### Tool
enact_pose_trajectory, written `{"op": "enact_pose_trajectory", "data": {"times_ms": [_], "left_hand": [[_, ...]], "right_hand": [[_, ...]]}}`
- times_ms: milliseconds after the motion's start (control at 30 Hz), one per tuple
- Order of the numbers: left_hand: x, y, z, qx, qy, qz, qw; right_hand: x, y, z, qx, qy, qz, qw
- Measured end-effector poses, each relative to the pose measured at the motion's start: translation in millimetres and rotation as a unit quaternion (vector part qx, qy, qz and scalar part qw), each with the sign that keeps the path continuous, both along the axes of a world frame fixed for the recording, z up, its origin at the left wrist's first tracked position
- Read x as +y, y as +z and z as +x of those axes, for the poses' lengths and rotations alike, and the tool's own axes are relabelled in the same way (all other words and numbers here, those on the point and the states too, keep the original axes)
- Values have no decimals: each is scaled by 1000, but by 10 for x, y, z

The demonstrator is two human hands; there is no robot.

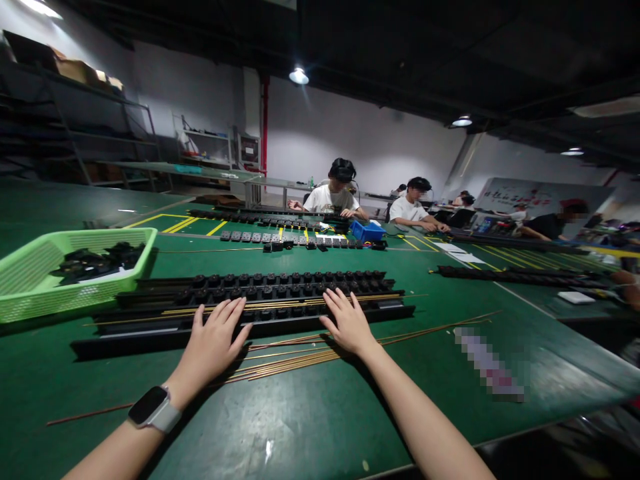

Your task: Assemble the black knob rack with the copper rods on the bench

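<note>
My left hand (213, 343) lies palm down with fingers spread over the front black rail (133, 339); a watch is on its wrist. To the right, my right hand (350, 323) is also spread flat, its fingertips at several thin brass rods (280, 304) that lie lengthwise across the rails. Neither hand is wrapped around anything, though what lies under the palms is hidden. Behind the fingers, rows of round black parts (270, 291) sit along the rails. More brass rods (295, 363) lie loose on the green table between my forearms.
A light green basket (150, 247) with black parts (100, 261) stands at the left. Across the table are a blue bin (367, 231), a row of grey-black blocks (250, 237) and seated co-workers (333, 199). A blurred-out flat item (490, 367) lies at the right.
</note>
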State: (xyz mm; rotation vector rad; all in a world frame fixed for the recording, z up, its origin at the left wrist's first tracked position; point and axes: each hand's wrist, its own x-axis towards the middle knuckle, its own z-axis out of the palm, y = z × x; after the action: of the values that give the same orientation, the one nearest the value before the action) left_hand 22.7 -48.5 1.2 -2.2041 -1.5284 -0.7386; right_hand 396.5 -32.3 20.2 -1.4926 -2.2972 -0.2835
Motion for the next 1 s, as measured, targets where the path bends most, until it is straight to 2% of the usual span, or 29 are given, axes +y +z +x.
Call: {"op": "enact_pose_trajectory", "data": {"times_ms": [1000], "left_hand": [[9, 4, -4, -3, -4, 3, 1000]], "right_hand": [[78, -8, 422, 22, -66, -14, 997]]}}
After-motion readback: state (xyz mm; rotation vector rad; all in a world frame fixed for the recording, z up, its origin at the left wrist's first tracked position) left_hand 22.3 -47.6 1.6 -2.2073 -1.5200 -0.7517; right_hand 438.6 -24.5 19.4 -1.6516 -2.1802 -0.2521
